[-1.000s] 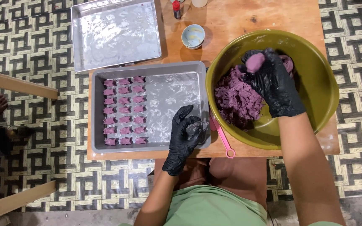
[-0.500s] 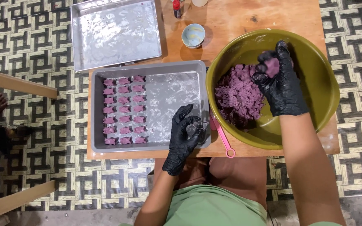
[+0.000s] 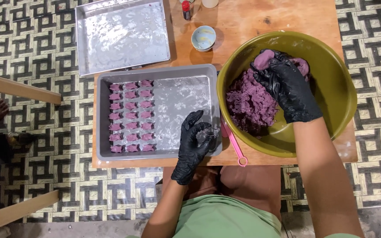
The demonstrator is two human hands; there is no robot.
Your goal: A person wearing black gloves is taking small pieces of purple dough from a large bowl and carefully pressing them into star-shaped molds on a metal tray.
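Right hand (image 3: 287,88) in a glossy black glove, curled around a smooth purple dough lump (image 3: 264,57), sits inside the round olive-green bowl (image 3: 331,75), with crumbly purple dough (image 3: 248,103) heaped just left of it. Left hand (image 3: 193,143), also gloved, pinches a small clear mould (image 3: 208,133) at the near right corner of the grey rectangular tray (image 3: 177,72). Moulded purple pieces (image 3: 131,117) lie in neat rows well left of that hand; a pink plastic tool (image 3: 233,143) lies on the wooden table (image 3: 243,17) just right of it.

Right hand (image 3: 287,86) grips purple dough (image 3: 248,103) in green bowl (image 3: 336,70); left hand (image 3: 192,143) on grey tray (image 3: 155,72).
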